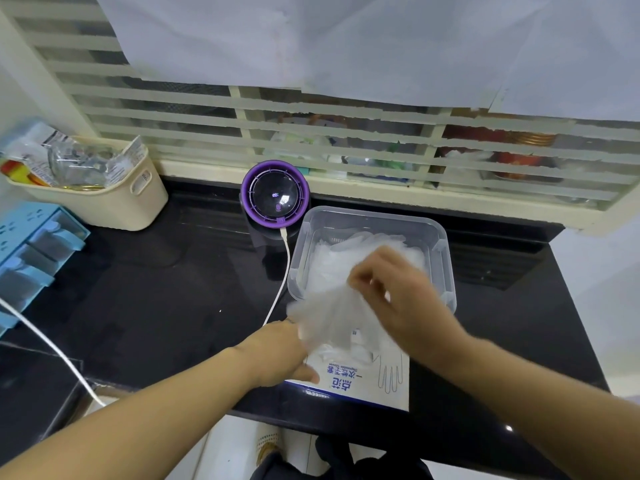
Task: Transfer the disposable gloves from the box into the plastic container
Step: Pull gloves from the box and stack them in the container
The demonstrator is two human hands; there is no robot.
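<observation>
Glove (329, 317) mid-transfer, pinched by right hand (398, 292); left hand (277, 351) on box (363, 379), finger pose unclear; next: release over container (444, 237).

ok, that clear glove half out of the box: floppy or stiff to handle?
Probably very floppy: the glove hangs limp below the right hand pinching it. Likely featherlight: thin, see-through film. Might drag the box; the left hand rests on it.

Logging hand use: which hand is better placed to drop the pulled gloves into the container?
Right. The right hand pinches the gloves above the container's near edge; the left hand rests on the box.
</observation>
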